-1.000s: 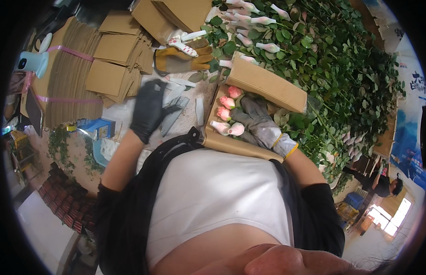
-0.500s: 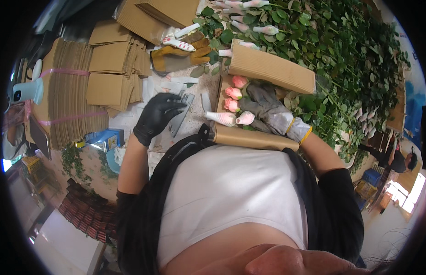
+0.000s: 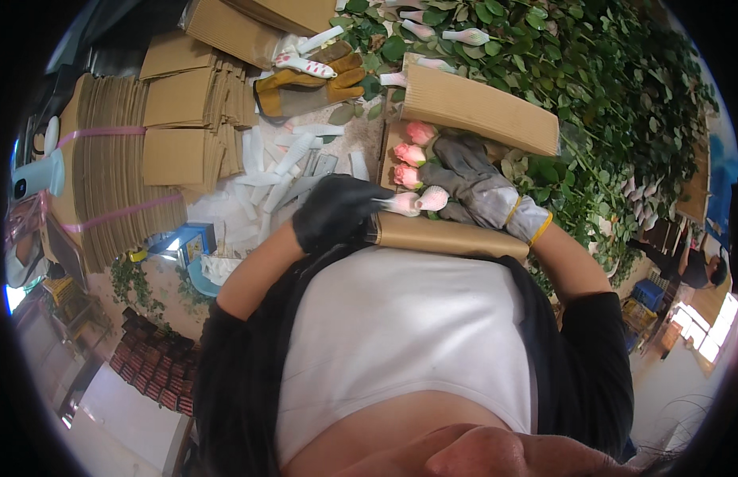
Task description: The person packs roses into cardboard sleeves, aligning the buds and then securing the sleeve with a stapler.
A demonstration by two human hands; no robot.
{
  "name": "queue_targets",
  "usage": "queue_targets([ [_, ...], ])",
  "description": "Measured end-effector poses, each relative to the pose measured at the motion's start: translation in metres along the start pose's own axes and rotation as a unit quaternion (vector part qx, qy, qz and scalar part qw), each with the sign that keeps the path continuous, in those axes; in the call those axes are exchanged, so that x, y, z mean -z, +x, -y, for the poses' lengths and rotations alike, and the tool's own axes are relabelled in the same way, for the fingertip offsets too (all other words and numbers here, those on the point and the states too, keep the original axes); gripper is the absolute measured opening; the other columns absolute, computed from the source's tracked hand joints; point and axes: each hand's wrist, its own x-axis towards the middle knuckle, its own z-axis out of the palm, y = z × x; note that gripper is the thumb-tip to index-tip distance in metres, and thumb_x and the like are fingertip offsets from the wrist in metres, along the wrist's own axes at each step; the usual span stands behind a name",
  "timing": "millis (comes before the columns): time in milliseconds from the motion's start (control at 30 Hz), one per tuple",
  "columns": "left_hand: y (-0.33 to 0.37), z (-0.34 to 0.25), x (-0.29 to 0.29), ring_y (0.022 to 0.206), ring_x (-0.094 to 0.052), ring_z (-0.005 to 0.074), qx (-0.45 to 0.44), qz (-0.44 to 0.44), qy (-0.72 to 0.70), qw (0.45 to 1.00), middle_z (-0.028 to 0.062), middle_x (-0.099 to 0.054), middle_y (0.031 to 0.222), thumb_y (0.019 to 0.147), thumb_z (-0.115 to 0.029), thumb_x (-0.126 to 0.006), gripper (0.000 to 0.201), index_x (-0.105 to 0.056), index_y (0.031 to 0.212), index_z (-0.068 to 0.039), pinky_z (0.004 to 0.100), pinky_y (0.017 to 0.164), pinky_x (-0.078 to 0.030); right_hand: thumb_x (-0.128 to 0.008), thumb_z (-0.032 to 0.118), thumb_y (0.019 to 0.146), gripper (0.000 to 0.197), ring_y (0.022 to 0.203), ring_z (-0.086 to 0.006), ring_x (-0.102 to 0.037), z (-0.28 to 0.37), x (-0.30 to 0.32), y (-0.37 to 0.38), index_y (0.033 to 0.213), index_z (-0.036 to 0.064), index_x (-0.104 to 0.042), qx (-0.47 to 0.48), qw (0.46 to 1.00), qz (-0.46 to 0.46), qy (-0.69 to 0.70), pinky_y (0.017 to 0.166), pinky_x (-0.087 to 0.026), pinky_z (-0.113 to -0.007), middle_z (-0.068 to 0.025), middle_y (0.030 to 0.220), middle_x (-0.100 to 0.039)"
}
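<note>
My left hand, in a black glove, pinches the white foam net sleeve on a rosebud. Beside it is another netted bud. Three uncovered pink roses lie above these, in a row. My right hand, in a grey glove with a yellow-edged cuff, curls over the rose stems, which it mostly hides. Under the bunch lies a brown cardboard wrap, its near side folded up against my body. A metal stapler rests left of the roses among loose white sleeves.
A corrugated cardboard piece lies just beyond the bunch. Leafy rose stems fill the right side. At left stand strapped cardboard stacks and smaller cardboard pieces. A yellow-and-grey work glove lies at the back. Another person is at far right.
My left hand has left the stapler and moved right to the netted rosebud, closing on its sleeve. The stapler now lies among the loose sleeves. My right hand stays over the stems.
</note>
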Motion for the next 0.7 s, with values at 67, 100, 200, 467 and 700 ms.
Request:
queue_targets([
  [67, -0.025, 0.033, 0.033, 0.091, -0.071, 0.0261, 0.094, -0.152, -0.135, 0.975, 0.0152, -0.073, 0.098, 0.083, 0.001, -0.067, 0.023, -0.072, 0.105, -0.002, 0.0346, 0.082, -0.056, -0.069, 0.034, 0.082, 0.058, 0.137, -0.0453, -0.035, 0.002, 0.006, 0.001, 0.138, 0.0220, -0.053, 0.014, 1.000, -0.010, -0.010, 0.114, -0.027, -0.054, -0.0194, 0.143, -0.041],
  [100, -0.030, 0.036, 0.076, 0.089, -0.071, 0.0292, 0.142, -0.086, -0.100, 0.981, 0.0156, -0.073, 0.096, 0.083, -0.001, -0.068, 0.023, -0.073, 0.105, -0.003, 0.0350, 0.081, -0.056, -0.068, 0.036, 0.083, 0.058, 0.136, -0.0455, -0.035, -0.002, 0.003, 0.000, 0.137, 0.0214, -0.054, 0.019, 0.999, -0.011, -0.031, 0.114, -0.027, -0.054, -0.0198, 0.143, -0.041],
  [200, -0.037, 0.012, 0.097, 0.109, -0.063, 0.0327, 0.073, -0.068, 0.234, 0.967, 0.0138, -0.067, 0.117, 0.077, -0.026, -0.080, 0.048, -0.067, 0.118, -0.005, 0.0406, 0.097, -0.049, -0.068, 0.037, 0.083, 0.056, 0.132, -0.0449, -0.039, 0.000, 0.000, 0.006, 0.135, 0.0201, -0.057, -0.013, 0.999, 0.012, 0.026, 0.112, -0.028, -0.054, -0.0206, 0.138, -0.044],
  [467, 0.075, -0.032, -0.014, 0.084, -0.064, 0.0278, -0.232, 0.026, 0.072, 0.970, 0.0085, -0.062, 0.088, 0.081, -0.026, -0.069, 0.031, -0.065, 0.106, -0.009, 0.0407, 0.072, -0.052, -0.067, 0.035, 0.082, 0.056, 0.130, -0.0432, -0.043, -0.020, -0.019, -0.003, 0.132, 0.0145, -0.055, -0.014, 0.991, 0.048, -0.127, 0.108, -0.036, -0.051, -0.0236, 0.137, -0.044],
  [700, 0.062, -0.017, -0.022, 0.078, -0.064, 0.0273, -0.238, -0.034, 0.013, 0.971, 0.0092, -0.060, 0.086, 0.086, -0.009, -0.057, 0.022, -0.062, 0.107, -0.009, 0.0402, 0.065, -0.053, -0.065, 0.043, 0.084, 0.062, 0.134, -0.0453, -0.037, -0.013, -0.011, 0.004, 0.137, 0.0136, -0.053, -0.022, 0.991, 0.082, -0.107, 0.113, -0.030, -0.052, -0.0251, 0.144, -0.038],
])
